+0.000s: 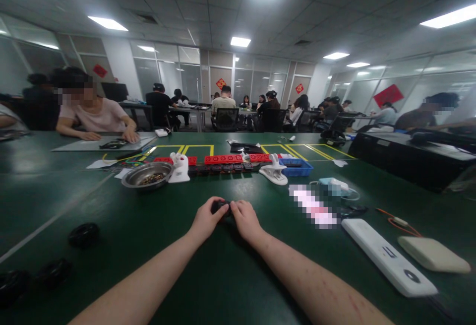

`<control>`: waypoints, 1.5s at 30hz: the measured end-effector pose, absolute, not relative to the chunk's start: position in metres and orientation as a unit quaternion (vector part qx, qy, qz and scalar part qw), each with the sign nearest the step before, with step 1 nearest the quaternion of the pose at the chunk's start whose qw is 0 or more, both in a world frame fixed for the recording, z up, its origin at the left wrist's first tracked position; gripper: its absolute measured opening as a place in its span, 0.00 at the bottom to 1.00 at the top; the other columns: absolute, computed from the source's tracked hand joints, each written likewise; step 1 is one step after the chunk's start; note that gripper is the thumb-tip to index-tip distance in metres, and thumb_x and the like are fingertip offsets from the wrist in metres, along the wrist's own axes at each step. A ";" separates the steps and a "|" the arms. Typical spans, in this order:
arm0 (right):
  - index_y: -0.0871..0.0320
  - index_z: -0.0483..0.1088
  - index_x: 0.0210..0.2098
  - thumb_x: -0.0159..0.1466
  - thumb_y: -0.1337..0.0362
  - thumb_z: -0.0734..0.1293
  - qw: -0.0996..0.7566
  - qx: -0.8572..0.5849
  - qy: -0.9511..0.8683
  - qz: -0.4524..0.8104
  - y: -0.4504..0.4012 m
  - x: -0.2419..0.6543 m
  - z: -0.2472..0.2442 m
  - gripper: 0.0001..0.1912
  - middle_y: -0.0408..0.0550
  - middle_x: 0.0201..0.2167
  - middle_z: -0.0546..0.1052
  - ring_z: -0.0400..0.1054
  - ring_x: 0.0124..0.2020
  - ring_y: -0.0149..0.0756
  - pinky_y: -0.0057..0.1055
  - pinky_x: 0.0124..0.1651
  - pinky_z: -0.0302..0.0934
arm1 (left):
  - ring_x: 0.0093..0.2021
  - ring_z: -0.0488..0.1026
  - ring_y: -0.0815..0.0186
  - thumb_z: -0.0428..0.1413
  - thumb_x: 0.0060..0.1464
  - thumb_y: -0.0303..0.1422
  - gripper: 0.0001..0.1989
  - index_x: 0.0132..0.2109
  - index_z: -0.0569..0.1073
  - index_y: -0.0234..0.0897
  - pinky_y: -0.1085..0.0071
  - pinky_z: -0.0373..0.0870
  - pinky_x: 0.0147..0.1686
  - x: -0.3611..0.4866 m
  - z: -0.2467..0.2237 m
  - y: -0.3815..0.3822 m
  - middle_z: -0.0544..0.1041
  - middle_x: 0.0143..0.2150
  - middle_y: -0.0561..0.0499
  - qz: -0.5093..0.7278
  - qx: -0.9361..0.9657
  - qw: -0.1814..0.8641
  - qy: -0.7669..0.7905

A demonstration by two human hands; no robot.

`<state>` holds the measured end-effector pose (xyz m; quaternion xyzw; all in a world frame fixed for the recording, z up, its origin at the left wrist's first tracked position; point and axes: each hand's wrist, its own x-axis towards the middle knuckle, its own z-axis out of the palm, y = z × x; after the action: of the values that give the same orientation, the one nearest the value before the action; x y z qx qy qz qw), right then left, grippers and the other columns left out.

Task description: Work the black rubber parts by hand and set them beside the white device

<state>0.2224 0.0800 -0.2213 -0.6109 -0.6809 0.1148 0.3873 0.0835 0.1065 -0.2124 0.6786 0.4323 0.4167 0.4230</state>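
My left hand (207, 220) and my right hand (244, 219) meet over the green table, both closed around a small black part (220, 207). Its exact kind is hard to make out, since the fingers cover most of it. Beyond the hands runs a row of red blocks (223, 159), with a row of black pieces (232, 167) in front of it. A steel bowl (130, 180) of small brass-coloured pieces stands to the left, beside a white clip-like stand (180, 170). A second white clip (274, 172) is at the right, touching or close to a blue tray (305, 169).
Several black ring-shaped coils (84, 235) lie at the left. On the right are a white power strip (388, 255), a cream box (433, 253), cables and a large black case (394, 163). Across the table at left, a person (92, 111) works over a light board.
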 end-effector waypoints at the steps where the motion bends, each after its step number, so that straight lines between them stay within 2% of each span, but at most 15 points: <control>1: 0.61 0.67 0.25 0.64 0.58 0.53 0.384 -0.605 -0.688 0.115 0.080 0.222 -0.221 0.19 0.48 0.28 0.67 0.60 0.34 0.33 0.29 0.39 0.53 | 0.33 0.71 0.63 0.53 0.43 0.46 0.19 0.38 0.67 0.35 0.73 0.70 0.26 0.083 -0.212 0.106 0.71 0.34 0.49 0.418 0.685 0.416 0.428; 4: 0.62 0.67 0.26 0.62 0.59 0.56 0.397 -0.589 -0.694 0.118 0.077 0.221 -0.218 0.15 0.48 0.29 0.67 0.59 0.35 0.34 0.30 0.39 0.54 | 0.32 0.71 0.63 0.52 0.43 0.46 0.20 0.38 0.67 0.35 0.73 0.69 0.25 0.082 -0.211 0.107 0.71 0.35 0.48 0.413 0.678 0.431 0.428; 7: 0.61 0.67 0.34 0.58 0.63 0.61 0.432 -0.559 -0.699 0.114 0.072 0.218 -0.213 0.08 0.49 0.34 0.66 0.59 0.39 0.35 0.31 0.43 0.54 | 0.26 0.71 0.66 0.49 0.45 0.48 0.22 0.41 0.65 0.35 0.75 0.66 0.18 0.082 -0.211 0.109 0.72 0.34 0.48 0.405 0.642 0.476 0.445; 10: 0.58 0.63 0.44 0.54 0.67 0.64 0.462 -0.523 -0.708 0.107 0.068 0.216 -0.210 0.17 0.49 0.41 0.63 0.56 0.45 0.36 0.32 0.48 0.53 | 0.23 0.70 0.68 0.49 0.44 0.49 0.24 0.40 0.66 0.33 0.77 0.64 0.16 0.084 -0.212 0.112 0.72 0.31 0.48 0.417 0.612 0.487 0.463; 12: 0.57 0.62 0.46 0.53 0.67 0.65 0.466 -0.517 -0.709 0.112 0.067 0.215 -0.210 0.20 0.49 0.42 0.63 0.56 0.46 0.36 0.33 0.49 0.52 | 0.22 0.69 0.69 0.50 0.43 0.48 0.23 0.38 0.67 0.32 0.77 0.64 0.16 0.085 -0.212 0.113 0.71 0.29 0.49 0.428 0.603 0.485 0.467; 16: 0.59 0.62 0.45 0.57 0.62 0.61 0.470 -0.547 -0.680 0.130 0.073 0.217 -0.215 0.16 0.50 0.41 0.65 0.57 0.44 0.37 0.34 0.47 0.53 | 0.20 0.69 0.69 0.51 0.44 0.46 0.20 0.37 0.66 0.33 0.78 0.62 0.15 0.087 -0.210 0.112 0.71 0.27 0.50 0.427 0.594 0.499 0.464; 18: 0.61 0.64 0.40 0.60 0.60 0.57 0.463 -0.572 -0.664 0.136 0.078 0.219 -0.219 0.13 0.50 0.37 0.67 0.59 0.40 0.36 0.32 0.44 0.54 | 0.19 0.70 0.69 0.51 0.44 0.46 0.19 0.38 0.65 0.34 0.78 0.62 0.14 0.087 -0.209 0.112 0.71 0.28 0.50 0.424 0.594 0.499 0.467; 22: 0.61 0.67 0.26 0.64 0.59 0.51 0.424 -0.591 -0.673 0.135 0.083 0.222 -0.222 0.20 0.47 0.27 0.68 0.61 0.32 0.33 0.28 0.37 0.53 | 0.21 0.71 0.68 0.52 0.44 0.45 0.20 0.40 0.64 0.35 0.78 0.64 0.16 0.086 -0.210 0.110 0.72 0.31 0.49 0.423 0.608 0.482 0.468; 27: 0.61 0.63 0.20 0.63 0.57 0.52 0.388 -0.601 -0.677 0.172 0.078 0.221 -0.216 0.21 0.43 0.19 0.65 0.58 0.23 0.28 0.24 0.26 0.48 | 0.27 0.71 0.67 0.55 0.42 0.43 0.22 0.43 0.65 0.37 0.77 0.66 0.19 0.083 -0.216 0.109 0.71 0.39 0.47 0.425 0.669 0.425 0.437; 31: 0.61 0.65 0.22 0.60 0.58 0.57 0.401 -0.597 -0.669 0.187 0.076 0.220 -0.214 0.16 0.43 0.21 0.66 0.58 0.24 0.28 0.24 0.26 0.49 | 0.26 0.72 0.67 0.53 0.44 0.44 0.21 0.42 0.64 0.36 0.77 0.65 0.19 0.082 -0.216 0.109 0.71 0.37 0.48 0.415 0.659 0.458 0.430; 34: 0.61 0.67 0.33 0.57 0.63 0.61 0.430 -0.566 -0.675 0.199 0.075 0.219 -0.215 0.08 0.45 0.27 0.69 0.61 0.29 0.30 0.25 0.31 0.54 | 0.23 0.72 0.67 0.52 0.45 0.46 0.22 0.43 0.62 0.36 0.77 0.65 0.17 0.083 -0.215 0.111 0.71 0.35 0.48 0.420 0.626 0.491 0.437; 38: 0.60 0.63 0.45 0.54 0.66 0.63 0.454 -0.531 -0.689 0.196 0.073 0.217 -0.217 0.18 0.47 0.35 0.69 0.62 0.35 0.32 0.28 0.39 0.56 | 0.21 0.70 0.69 0.52 0.44 0.45 0.21 0.40 0.64 0.33 0.77 0.65 0.16 0.085 -0.213 0.113 0.71 0.29 0.50 0.436 0.598 0.492 0.458; 42: 0.60 0.62 0.44 0.61 0.59 0.56 0.472 -0.523 -0.675 0.217 0.076 0.218 -0.218 0.15 0.48 0.37 0.68 0.62 0.37 0.33 0.29 0.40 0.55 | 0.16 0.66 0.72 0.54 0.43 0.44 0.20 0.38 0.64 0.33 0.78 0.63 0.14 0.087 -0.210 0.112 0.69 0.23 0.54 0.432 0.614 0.475 0.459; 45: 0.60 0.64 0.34 0.63 0.56 0.50 0.474 -0.553 -0.655 0.205 0.080 0.220 -0.220 0.18 0.46 0.30 0.69 0.62 0.32 0.32 0.27 0.35 0.55 | 0.14 0.65 0.74 0.54 0.43 0.44 0.20 0.39 0.64 0.34 0.79 0.62 0.13 0.087 -0.211 0.111 0.69 0.25 0.54 0.440 0.622 0.461 0.454</control>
<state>0.2204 0.0804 -0.2200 -0.5527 -0.6546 0.2045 0.4735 0.0872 0.1108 -0.2109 0.6217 0.4544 0.4405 0.4615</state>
